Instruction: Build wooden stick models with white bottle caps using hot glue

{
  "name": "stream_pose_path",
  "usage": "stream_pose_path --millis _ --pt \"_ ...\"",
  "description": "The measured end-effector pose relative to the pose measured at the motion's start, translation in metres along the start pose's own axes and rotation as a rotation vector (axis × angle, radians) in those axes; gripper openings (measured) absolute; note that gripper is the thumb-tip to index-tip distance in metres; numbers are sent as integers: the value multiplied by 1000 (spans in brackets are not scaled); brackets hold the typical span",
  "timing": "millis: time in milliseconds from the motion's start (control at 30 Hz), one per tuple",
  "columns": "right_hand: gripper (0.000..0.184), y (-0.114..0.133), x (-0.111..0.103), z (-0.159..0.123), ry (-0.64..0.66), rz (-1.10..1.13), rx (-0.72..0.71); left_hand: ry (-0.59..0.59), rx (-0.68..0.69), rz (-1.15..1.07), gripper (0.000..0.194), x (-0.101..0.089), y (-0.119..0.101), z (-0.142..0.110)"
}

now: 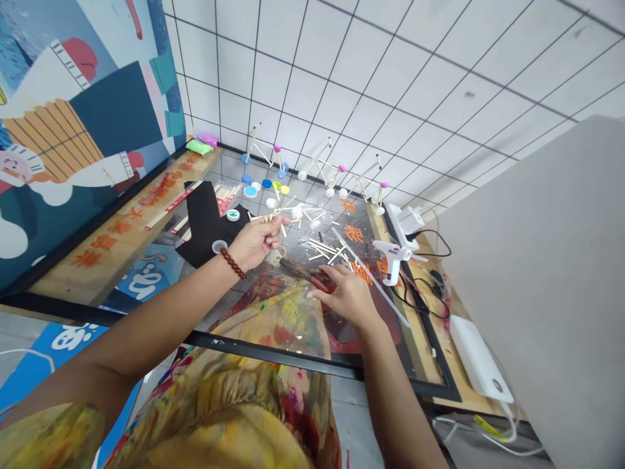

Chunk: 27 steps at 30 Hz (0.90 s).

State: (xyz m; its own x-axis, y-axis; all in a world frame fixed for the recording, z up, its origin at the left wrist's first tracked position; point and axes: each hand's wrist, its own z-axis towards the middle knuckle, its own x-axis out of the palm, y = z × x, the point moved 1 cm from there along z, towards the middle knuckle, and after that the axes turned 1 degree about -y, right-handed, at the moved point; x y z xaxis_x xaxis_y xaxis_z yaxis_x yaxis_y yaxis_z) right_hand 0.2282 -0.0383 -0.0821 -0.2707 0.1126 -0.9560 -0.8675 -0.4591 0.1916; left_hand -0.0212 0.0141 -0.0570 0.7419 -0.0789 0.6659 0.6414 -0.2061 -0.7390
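Note:
My left hand [258,242], with a brown bead bracelet [233,263] at the wrist, is raised over the glass tabletop with its fingertips pinched together. What lies in the pinch is too small to make out; pale thin sticks show right behind the fingertips. My right hand [347,294] is closed around red-handled pliers [297,268], their dark jaws pointing left, below my left hand. Beyond my hands lie thin wooden sticks joined with a white piece [296,213]. Short cut sticks [326,251] are scattered just beyond the pliers.
Three stick frames [319,159] with caps and pink tops stand along the tiled wall. Several bottle caps [250,191] lie before them. Black card [202,221] and packaged sticks [227,197] are at left. A white glue gun [390,259], clear glue stick [374,280] and cables lie right.

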Motion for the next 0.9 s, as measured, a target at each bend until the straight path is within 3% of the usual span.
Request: stream_pose_path --millis 133,333,467,567,667,767,900 --pt "53 7 1 1 -19 -16 14 37 -57 -54 21 1 10 -1" --pt "31 38 5 0 -74 -27 -28 42 -75 -33 26 4 25 -5" --pt "37 51 12 -3 -95 -53 -53 61 -60 -8 30 6 33 -8" --pt "46 51 15 -3 -101 71 -20 77 -47 18 31 7 37 -10" --pt "47 47 14 0 -208 272 67 87 -35 72 34 9 39 -12" --pt "33 45 10 4 -313 410 85 102 -18 146 35 12 40 -14" --pt "16 47 5 6 -386 411 31 101 -23 204 35 16 44 -17"
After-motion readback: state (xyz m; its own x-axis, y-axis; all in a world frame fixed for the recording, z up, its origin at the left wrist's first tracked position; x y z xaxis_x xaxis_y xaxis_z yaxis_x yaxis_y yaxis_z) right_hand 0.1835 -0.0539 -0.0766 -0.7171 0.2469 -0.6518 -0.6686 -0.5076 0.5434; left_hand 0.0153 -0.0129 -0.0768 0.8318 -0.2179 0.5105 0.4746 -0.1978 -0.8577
